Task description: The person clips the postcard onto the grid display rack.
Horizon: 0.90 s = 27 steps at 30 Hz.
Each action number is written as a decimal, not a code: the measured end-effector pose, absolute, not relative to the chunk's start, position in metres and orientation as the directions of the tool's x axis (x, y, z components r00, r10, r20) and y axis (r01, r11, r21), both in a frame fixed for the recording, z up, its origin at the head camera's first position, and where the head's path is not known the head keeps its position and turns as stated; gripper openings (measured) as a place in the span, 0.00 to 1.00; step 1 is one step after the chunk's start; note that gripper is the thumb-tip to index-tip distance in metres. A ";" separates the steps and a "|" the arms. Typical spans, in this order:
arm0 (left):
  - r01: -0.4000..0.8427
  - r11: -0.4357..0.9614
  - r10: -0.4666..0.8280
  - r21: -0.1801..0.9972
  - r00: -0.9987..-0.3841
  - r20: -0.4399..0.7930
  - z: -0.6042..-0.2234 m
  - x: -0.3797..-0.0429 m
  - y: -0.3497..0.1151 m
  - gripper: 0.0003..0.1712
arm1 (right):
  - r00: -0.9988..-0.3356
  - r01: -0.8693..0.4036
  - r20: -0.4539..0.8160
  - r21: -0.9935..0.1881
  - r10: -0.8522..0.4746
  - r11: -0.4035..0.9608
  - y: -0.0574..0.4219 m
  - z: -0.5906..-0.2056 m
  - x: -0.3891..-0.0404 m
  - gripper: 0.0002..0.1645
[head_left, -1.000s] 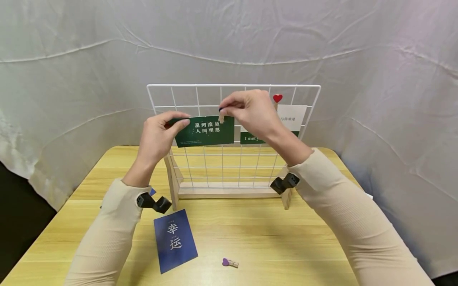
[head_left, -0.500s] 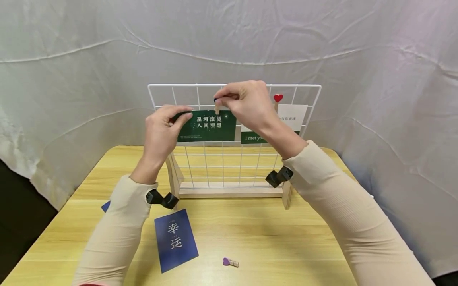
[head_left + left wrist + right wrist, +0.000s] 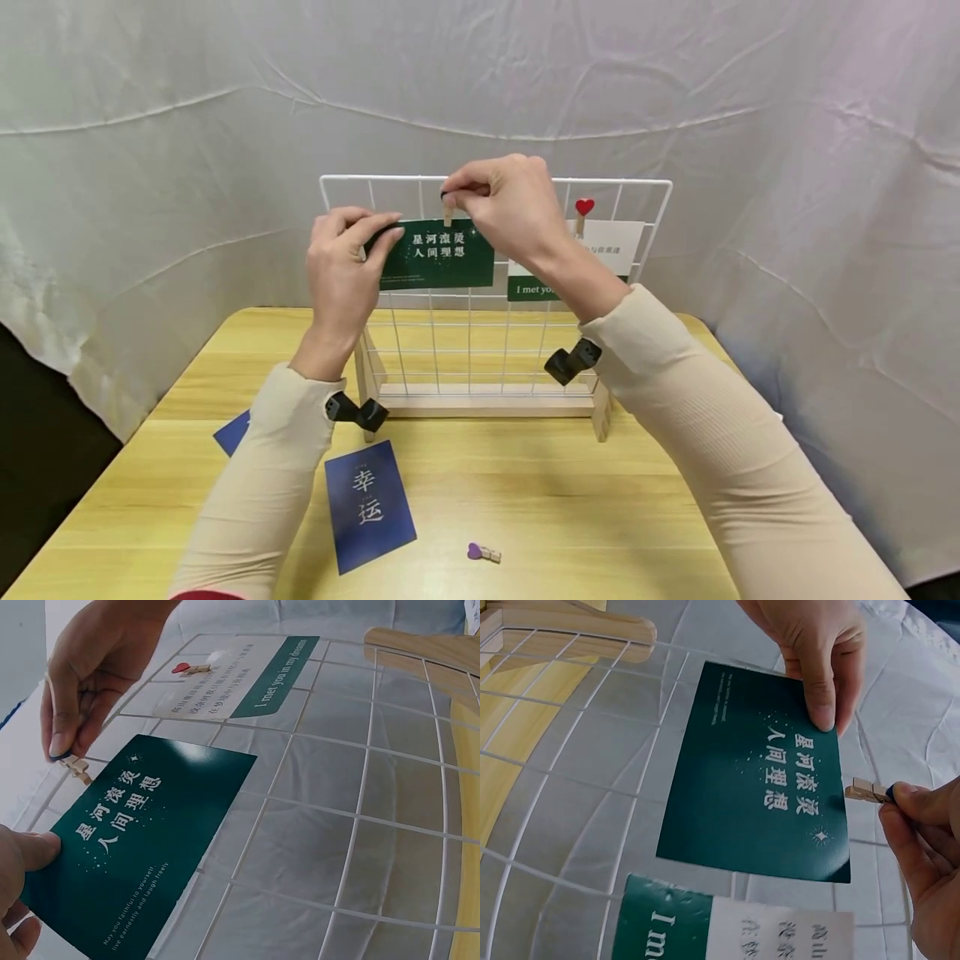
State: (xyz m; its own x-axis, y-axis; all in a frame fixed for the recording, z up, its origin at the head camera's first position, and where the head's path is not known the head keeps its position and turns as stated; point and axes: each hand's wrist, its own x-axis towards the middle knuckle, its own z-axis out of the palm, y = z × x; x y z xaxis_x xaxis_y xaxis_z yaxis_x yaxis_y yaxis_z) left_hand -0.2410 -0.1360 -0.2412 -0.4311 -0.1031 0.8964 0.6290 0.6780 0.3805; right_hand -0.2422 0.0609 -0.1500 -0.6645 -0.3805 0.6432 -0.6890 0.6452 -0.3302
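My left hand (image 3: 345, 267) pinches the upper left corner of a dark green postcard (image 3: 438, 271) with white lettering and holds it against the front of a white wire grid rack (image 3: 487, 350). Thumb and fingers of my right hand (image 3: 517, 204) pinch a small wooden clothespin (image 3: 866, 790) by its dark blue end. In the right wrist view the clothespin's tip is right at the postcard's top edge. To the right, a white and green postcard (image 3: 240, 682) hangs on the grid under a clothespin with a red heart (image 3: 585, 207), partly hidden by my right hand.
On the wooden table (image 3: 562, 508) lie a blue postcard (image 3: 370, 507) with white characters and a clothespin with a purple heart (image 3: 483, 552). Another blue card (image 3: 231, 433) shows partly behind my left sleeve. Wooden feet (image 3: 602, 414) hold the rack up; a pale cloth hangs behind.
Both hands have risen a little, lifting the green postcard higher on the grid. The clothespin in my right hand has moved up and slightly left, from overlapping the card to its top edge.
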 end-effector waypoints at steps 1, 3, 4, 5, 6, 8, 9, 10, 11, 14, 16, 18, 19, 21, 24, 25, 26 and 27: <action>0.628 0.680 -0.106 0.379 -0.428 0.898 -0.241 -0.242 -0.135 0.11 | -0.660 -0.689 0.648 -0.321 -0.380 0.650 0.060 -0.149 -0.243 0.08; 0.624 0.684 -0.108 0.377 -0.424 0.899 -0.240 -0.244 -0.134 0.12 | -0.655 -0.686 0.655 -0.307 -0.377 0.660 0.059 -0.147 -0.244 0.08; 0.622 0.687 -0.110 0.376 -0.423 0.900 -0.240 -0.245 -0.133 0.12 | -0.654 -0.684 0.657 -0.302 -0.375 0.664 0.058 -0.146 -0.245 0.08; 0.620 0.690 -0.110 0.374 -0.421 0.900 -0.240 -0.245 -0.132 0.12 | -0.654 -0.681 0.658 -0.298 -0.372 0.669 0.058 -0.144 -0.245 0.08; 0.617 0.694 -0.110 0.371 -0.418 0.902 -0.239 -0.246 -0.132 0.12 | -0.658 -0.677 0.656 -0.299 -0.370 0.673 0.057 -0.144 -0.245 0.08; 0.615 0.699 -0.109 0.366 -0.414 0.904 -0.238 -0.246 -0.131 0.12 | -0.667 -0.667 0.650 -0.301 -0.365 0.682 0.055 -0.143 -0.246 0.08; 0.612 0.702 -0.108 0.363 -0.413 0.904 -0.238 -0.246 -0.131 0.12 | -0.671 -0.662 0.646 -0.302 -0.363 0.686 0.055 -0.143 -0.246 0.09; 0.611 0.704 -0.108 0.362 -0.412 0.905 -0.238 -0.246 -0.131 0.12 | -0.676 -0.656 0.643 -0.303 -0.360 0.691 0.054 -0.143 -0.246 0.09; 0.608 0.708 -0.106 0.360 -0.413 0.905 -0.238 -0.247 -0.130 0.12 | -0.683 -0.649 0.637 -0.305 -0.357 0.697 0.053 -0.143 -0.246 0.09; 0.603 0.715 -0.101 0.354 -0.412 0.906 -0.239 -0.248 -0.131 0.12 | -0.699 -0.631 0.625 -0.311 -0.348 0.711 0.050 -0.143 -0.246 0.09; 0.601 0.719 -0.097 0.348 -0.409 0.908 -0.239 -0.248 -0.131 0.13 | -0.708 -0.620 0.617 -0.311 -0.344 0.720 0.049 -0.144 -0.246 0.09; 0.600 0.726 -0.090 0.336 -0.402 0.911 -0.238 -0.249 -0.131 0.13 | -0.712 -0.615 0.614 -0.309 -0.341 0.726 0.049 -0.144 -0.246 0.09; 0.599 0.730 -0.085 0.330 -0.400 0.913 -0.238 -0.250 -0.131 0.13 | -0.711 -0.613 0.615 -0.306 -0.341 0.729 0.048 -0.145 -0.246 0.10; 0.598 0.733 -0.079 0.325 -0.400 0.913 -0.237 -0.250 -0.130 0.13 | -0.710 -0.610 0.617 -0.300 -0.339 0.733 0.048 -0.145 -0.245 0.10; 0.593 0.738 -0.071 0.322 -0.406 0.911 -0.237 -0.251 -0.129 0.13 | -0.710 -0.605 0.618 -0.289 -0.338 0.742 0.047 -0.145 -0.244 0.10; 0.591 0.740 -0.069 0.322 -0.409 0.910 -0.237 -0.251 -0.128 0.13 | -0.710 -0.602 0.618 -0.283 -0.339 0.746 0.046 -0.146 -0.244 0.10; 0.589 0.740 -0.069 0.324 -0.413 0.908 -0.237 -0.251 -0.128 0.13 | -0.708 -0.603 0.618 -0.276 -0.341 0.749 0.046 -0.146 -0.244 0.10; 0.586 0.743 -0.068 0.323 -0.414 0.908 -0.237 -0.251 -0.128 0.13 | -0.707 -0.602 0.618 -0.270 -0.344 0.751 0.046 -0.147 -0.244 0.10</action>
